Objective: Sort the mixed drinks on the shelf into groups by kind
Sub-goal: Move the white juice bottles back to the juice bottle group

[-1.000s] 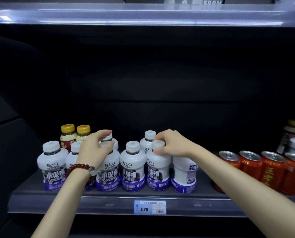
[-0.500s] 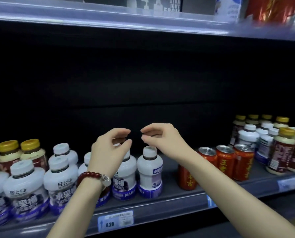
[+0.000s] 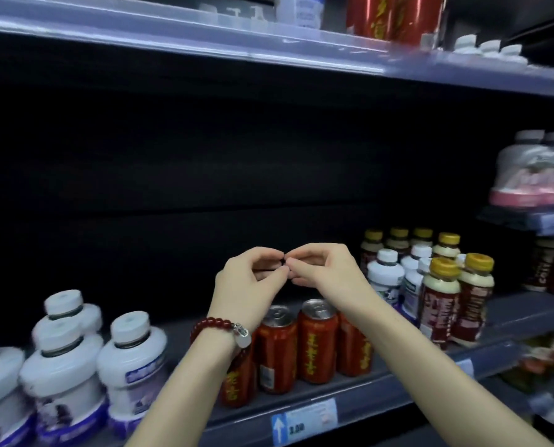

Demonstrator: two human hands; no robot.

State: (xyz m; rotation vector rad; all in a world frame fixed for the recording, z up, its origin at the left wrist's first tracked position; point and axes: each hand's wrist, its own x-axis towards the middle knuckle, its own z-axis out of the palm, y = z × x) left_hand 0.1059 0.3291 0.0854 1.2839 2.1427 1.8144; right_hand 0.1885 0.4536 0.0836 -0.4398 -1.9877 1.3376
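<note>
Standing blurred at the left, white juice bottles (image 3: 130, 366) are cut by the frame edge. Left hand (image 3: 248, 282) and right hand (image 3: 325, 272) are raised empty, fingertips touching, partly hiding red cans (image 3: 317, 343). Gold-capped bottles (image 3: 440, 304) are grouped rightward.

The dark shelf (image 3: 382, 393) carries white purple-labelled bottles (image 3: 130, 366) at the left, red cans (image 3: 317, 346) standing in the middle, and at the right a mixed cluster of white bottles (image 3: 385, 275) and gold-capped brown bottles (image 3: 440, 304). A price tag (image 3: 304, 421) sits on its front edge.
</note>
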